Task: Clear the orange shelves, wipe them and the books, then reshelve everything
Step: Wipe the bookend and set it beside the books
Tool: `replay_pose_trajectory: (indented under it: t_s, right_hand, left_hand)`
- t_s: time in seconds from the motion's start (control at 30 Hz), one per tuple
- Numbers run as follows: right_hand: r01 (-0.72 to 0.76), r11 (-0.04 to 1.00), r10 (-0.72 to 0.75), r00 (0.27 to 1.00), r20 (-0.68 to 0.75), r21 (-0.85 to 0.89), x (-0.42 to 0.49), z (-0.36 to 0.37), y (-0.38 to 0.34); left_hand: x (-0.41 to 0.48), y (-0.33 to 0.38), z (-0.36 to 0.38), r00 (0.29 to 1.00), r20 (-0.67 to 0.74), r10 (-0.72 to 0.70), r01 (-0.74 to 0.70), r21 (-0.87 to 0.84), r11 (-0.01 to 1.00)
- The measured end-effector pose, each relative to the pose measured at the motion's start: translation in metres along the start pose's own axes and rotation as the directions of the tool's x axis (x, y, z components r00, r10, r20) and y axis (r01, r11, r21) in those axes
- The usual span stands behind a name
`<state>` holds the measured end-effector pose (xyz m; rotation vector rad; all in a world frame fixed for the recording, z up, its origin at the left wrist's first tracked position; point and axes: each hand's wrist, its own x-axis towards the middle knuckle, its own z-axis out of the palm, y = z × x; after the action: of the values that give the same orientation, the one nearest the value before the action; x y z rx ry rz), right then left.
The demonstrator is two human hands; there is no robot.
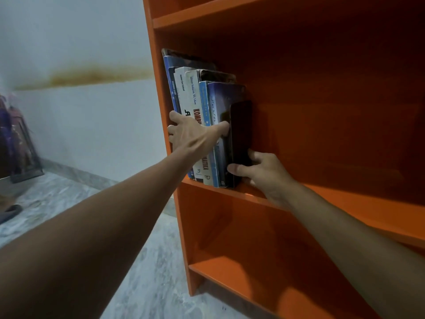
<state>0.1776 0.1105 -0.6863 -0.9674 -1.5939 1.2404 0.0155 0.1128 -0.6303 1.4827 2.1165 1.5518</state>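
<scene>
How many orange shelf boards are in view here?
3. The upper board runs near the top of the picture, the middle board carries the books, and the lower board sits near the floor. More may lie outside the picture.

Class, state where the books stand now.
Head view: the books stand at the left end of an orange shelf, against the side panel, between the left hand and right hand.

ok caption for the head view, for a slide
Left hand grips a row of standing books on the orange shelf; right hand holds the dark slab at its end.
</scene>
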Motion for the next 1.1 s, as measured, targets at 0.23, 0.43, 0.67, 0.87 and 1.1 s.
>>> replay_pose_trajectory:
  t_s: [0.23,0.43,0.67,0.87,1.1]
  right_hand:
    - [-0.044,0.967,0.040,0.999,0.019,0.250,0.020,0.030,0.002]
    - [-0.006,0.994,0.010,0.999,-0.039,0.109,0.025,0.040,0.007]
    - [-0.010,0.998,-0.002,0.984,-0.179,-0.066,0.023,0.051,0.004]
    - [-0.090,0.964,0.019,0.963,-0.270,-0.250,0.014,0.057,-0.002]
    - [-0.216,0.818,-0.071,0.881,-0.467,-0.533,-0.028,0.086,-0.013]
  left_hand:
    - [-0.007,-0.009,-0.020,0.996,0.009,0.090,-0.090,0.096,0.991]
    - [-0.004,-0.018,-0.031,0.983,0.017,0.181,-0.182,0.060,0.982]
    - [-0.007,-0.020,-0.041,0.989,0.082,0.124,-0.129,0.062,0.990]
    - [-0.022,-0.022,-0.053,0.973,0.226,0.038,-0.051,0.053,0.997]
    - [-0.061,-0.049,-0.080,0.920,0.377,0.105,-0.152,0.097,0.984]
